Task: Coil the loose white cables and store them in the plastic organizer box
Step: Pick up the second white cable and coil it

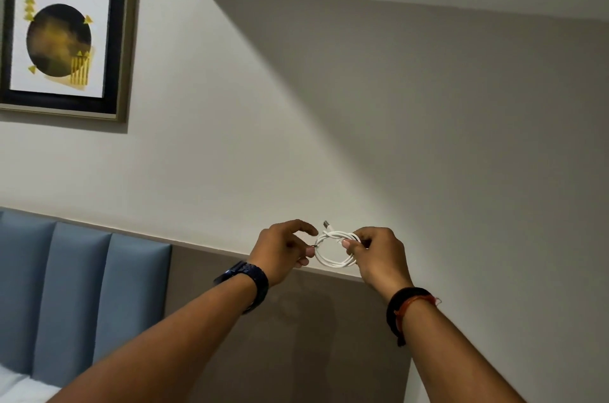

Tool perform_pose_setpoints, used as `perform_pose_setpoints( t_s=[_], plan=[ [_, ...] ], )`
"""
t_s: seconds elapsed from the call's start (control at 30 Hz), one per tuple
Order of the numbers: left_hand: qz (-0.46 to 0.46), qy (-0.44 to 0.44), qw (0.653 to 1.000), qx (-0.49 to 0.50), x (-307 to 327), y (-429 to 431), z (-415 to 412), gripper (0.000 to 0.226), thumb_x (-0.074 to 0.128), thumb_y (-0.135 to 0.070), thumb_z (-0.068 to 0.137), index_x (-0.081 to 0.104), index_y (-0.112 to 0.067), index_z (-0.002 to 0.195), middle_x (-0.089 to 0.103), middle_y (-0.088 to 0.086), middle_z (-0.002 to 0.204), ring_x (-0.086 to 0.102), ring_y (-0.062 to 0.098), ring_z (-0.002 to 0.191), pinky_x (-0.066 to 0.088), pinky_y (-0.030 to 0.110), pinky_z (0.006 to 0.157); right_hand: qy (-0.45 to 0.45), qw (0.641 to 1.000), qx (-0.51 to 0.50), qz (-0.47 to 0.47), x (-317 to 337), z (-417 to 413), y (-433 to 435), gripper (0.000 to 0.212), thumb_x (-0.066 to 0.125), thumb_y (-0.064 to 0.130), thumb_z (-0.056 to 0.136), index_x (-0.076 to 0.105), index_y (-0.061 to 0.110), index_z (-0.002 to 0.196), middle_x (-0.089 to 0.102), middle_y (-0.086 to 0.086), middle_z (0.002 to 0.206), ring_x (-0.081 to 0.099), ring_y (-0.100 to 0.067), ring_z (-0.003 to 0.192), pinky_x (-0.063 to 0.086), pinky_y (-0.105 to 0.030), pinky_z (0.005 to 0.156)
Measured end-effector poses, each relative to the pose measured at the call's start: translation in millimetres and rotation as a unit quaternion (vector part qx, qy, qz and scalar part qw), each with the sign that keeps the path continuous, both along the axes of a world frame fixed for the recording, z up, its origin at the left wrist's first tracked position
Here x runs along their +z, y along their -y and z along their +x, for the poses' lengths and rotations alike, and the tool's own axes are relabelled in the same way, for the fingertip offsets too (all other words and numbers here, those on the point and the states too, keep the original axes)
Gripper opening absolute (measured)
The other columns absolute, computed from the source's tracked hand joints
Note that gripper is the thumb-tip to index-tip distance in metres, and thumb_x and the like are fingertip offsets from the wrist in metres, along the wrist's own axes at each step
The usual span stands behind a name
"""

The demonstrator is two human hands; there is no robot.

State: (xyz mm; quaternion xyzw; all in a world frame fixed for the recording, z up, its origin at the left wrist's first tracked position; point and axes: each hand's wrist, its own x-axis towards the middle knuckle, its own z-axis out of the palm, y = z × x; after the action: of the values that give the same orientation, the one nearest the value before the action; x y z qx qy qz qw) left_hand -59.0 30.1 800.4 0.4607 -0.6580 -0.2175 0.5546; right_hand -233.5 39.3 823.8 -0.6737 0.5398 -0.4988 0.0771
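A white cable (pixel 333 262) is wound into a small round coil, held up in the air in front of the wall. My left hand (pixel 283 251) pinches the coil's left side between thumb and fingers. My right hand (pixel 375 254) grips its right side, thumb pressed on the loops. One plug end (pixel 326 224) sticks up from the top of the coil. The plastic organizer box is not in view.
A grey wall fills most of the view, with a framed picture (pixel 62 43) at upper left. A blue padded headboard (pixel 82 297) and a grey panel (pixel 296 320) lie below the hands. White bedding (pixel 19 386) shows at the bottom left corner.
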Motion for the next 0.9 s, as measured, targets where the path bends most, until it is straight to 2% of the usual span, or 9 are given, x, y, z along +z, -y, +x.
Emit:
perform_pose_setpoints(
  t_s=[0.07, 0.13, 0.17, 0.3, 0.4, 0.53, 0.7, 0.8, 0.9],
  plan=[
    [-0.004, 0.020, 1.000, 0.013, -0.7, 2.2, -0.3, 0.033, 0.055, 0.002, 0.088, 0.070, -0.022, 0.105, 0.072, 0.000, 0.071, 0.064, 0.010, 0.057, 0.057, 0.020, 0.064, 0.053, 0.997, 0.030, 0.037, 0.9, 1.3, 0.3, 0.016, 0.069, 0.016, 0.083, 0.071, 0.009, 0.069, 0.070, -0.006, 0.067, 0.066, -0.022, 0.068, 0.053, -0.030, 0.064],
    [-0.009, 0.036, 0.999, 0.028, -0.9, 4.3, 0.6, 0.028, 0.056, -0.002, 0.089, 0.072, -0.018, 0.106, 0.070, -0.002, 0.074, 0.060, 0.007, 0.058, 0.055, 0.018, 0.066, 0.116, 0.988, 0.075, 0.073, 0.8, 1.6, -0.2, 0.013, 0.070, 0.010, 0.082, 0.071, 0.004, 0.071, 0.073, -0.013, 0.071, 0.071, -0.027, 0.075, 0.059, -0.041, 0.077],
    [-0.011, 0.041, 0.999, 0.034, -1.2, 4.7, 1.4, 0.023, 0.059, -0.005, 0.089, 0.073, -0.016, 0.104, 0.070, -0.002, 0.075, 0.060, 0.006, 0.058, 0.055, 0.019, 0.067, 0.145, 0.981, 0.094, 0.087, 0.7, 1.6, -0.7, 0.012, 0.069, 0.007, 0.082, 0.070, 0.001, 0.072, 0.073, -0.017, 0.074, 0.072, -0.028, 0.076, 0.059, -0.043, 0.078],
    [0.001, 0.050, 0.998, 0.035, -2.6, 3.9, 1.1, 0.014, 0.061, -0.012, 0.089, 0.073, -0.011, 0.097, 0.069, 0.000, 0.078, 0.062, 0.008, 0.064, 0.056, 0.027, 0.074, 0.211, 0.958, 0.151, 0.125, 1.0, 1.5, -5.3, 0.010, 0.065, 0.000, 0.084, 0.068, -0.008, 0.079, 0.071, -0.025, 0.084, 0.071, -0.028, 0.071, 0.060, -0.032, 0.064],
    [0.044, -0.022, 0.999, -0.003, -1.8, 2.5, -2.2, 0.016, 0.058, -0.010, 0.091, 0.069, -0.003, 0.101, 0.070, 0.007, 0.085, 0.065, 0.015, 0.074, 0.058, 0.027, 0.076, 0.210, 0.952, 0.171, 0.140, 2.2, 1.5, -6.8, 0.014, 0.061, 0.002, 0.088, 0.066, -0.003, 0.076, 0.071, -0.019, 0.078, 0.068, -0.025, 0.067, 0.060, -0.030, 0.062],
    [0.112, -0.159, 0.978, -0.081, -0.4, -3.5, -9.0, 0.015, 0.053, -0.005, 0.093, 0.064, 0.002, 0.101, 0.068, 0.014, 0.090, 0.067, 0.020, 0.076, 0.058, 0.032, 0.077, 0.183, 0.953, 0.180, 0.158, 3.7, 2.5, -7.9, 0.022, 0.056, 0.011, 0.092, 0.062, 0.007, 0.071, 0.068, -0.007, 0.071, 0.062, -0.017, 0.064, 0.052, -0.031, 0.063],
    [0.121, -0.204, 0.967, -0.094, -1.5, -6.3, -14.6, 0.016, 0.051, -0.006, 0.095, 0.063, 0.002, 0.100, 0.066, 0.015, 0.091, 0.064, 0.024, 0.080, 0.056, 0.038, 0.083, 0.187, 0.944, 0.188, 0.197, 4.1, 5.5, -7.8, 0.024, 0.044, 0.025, 0.099, 0.057, 0.010, 0.086, 0.052, 0.000, 0.065, 0.046, -0.014, 0.062, 0.041, -0.033, 0.063],
    [0.116, -0.216, 0.964, -0.102, -0.8, -7.2, -17.2, 0.014, 0.050, -0.005, 0.095, 0.062, 0.002, 0.096, 0.066, 0.016, 0.089, 0.064, 0.024, 0.078, 0.056, 0.037, 0.081, 0.167, 0.941, 0.216, 0.201, 5.4, 6.3, -11.0, 0.019, 0.060, 0.029, 0.090, 0.059, 0.011, 0.088, 0.055, -0.002, 0.070, 0.051, -0.013, 0.062, 0.043, -0.028, 0.059],
    [0.117, -0.242, 0.958, -0.105, -0.4, -6.9, -17.1, 0.015, 0.049, -0.004, 0.095, 0.061, 0.003, 0.099, 0.064, 0.019, 0.093, 0.063, 0.028, 0.080, 0.056, 0.037, 0.079, 0.135, 0.941, 0.227, 0.210, 4.6, 1.8, -12.5, 0.019, 0.070, 0.011, 0.082, 0.058, 0.011, 0.096, 0.059, -0.005, 0.080, 0.060, -0.014, 0.068, 0.053, -0.027, 0.059]
  ],
)
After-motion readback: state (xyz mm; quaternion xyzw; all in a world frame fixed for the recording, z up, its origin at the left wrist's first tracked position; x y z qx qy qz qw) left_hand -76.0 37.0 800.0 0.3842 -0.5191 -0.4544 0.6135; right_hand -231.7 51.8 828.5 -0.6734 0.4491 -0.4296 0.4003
